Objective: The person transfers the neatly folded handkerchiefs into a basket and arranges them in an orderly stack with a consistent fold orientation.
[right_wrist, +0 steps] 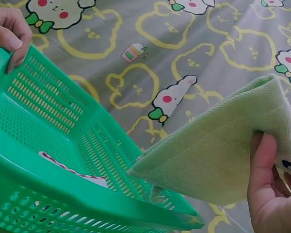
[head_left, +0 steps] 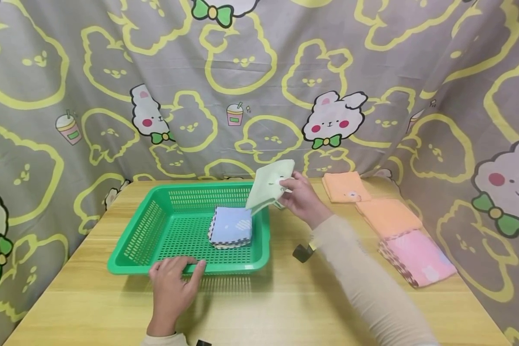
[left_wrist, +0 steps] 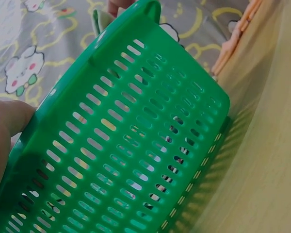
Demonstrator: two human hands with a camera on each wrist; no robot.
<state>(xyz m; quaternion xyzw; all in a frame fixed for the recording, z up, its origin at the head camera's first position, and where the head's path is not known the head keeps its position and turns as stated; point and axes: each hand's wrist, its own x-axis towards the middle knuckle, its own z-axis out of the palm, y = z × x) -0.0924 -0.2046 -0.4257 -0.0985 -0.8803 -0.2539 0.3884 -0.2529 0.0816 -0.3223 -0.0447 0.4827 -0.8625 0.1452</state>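
Over the right rim of a green plastic basket (head_left: 190,269), my right hand (head_left: 302,199) pinches a folded pale green towel (head_left: 268,182) by its edge. The right wrist view shows the thumb on the near face of that towel (right_wrist: 213,150), beside a small embroidered eye. My left hand (head_left: 173,288) grips the basket's near rim, fingers over the top and thumb along it. In the left wrist view, part of this hand (left_wrist: 7,141) shows at the rim. Inside the basket, toward its right side, lies a folded blue towel (head_left: 231,225) with a checked edge.
Right of the basket, two folded orange towels (head_left: 345,186) and a folded pink towel (head_left: 417,257) lie in a row on the wooden table (head_left: 259,312). A patterned grey curtain (head_left: 259,72) hangs behind and at both sides. A small black object (head_left: 302,253) shows beneath the right wrist.
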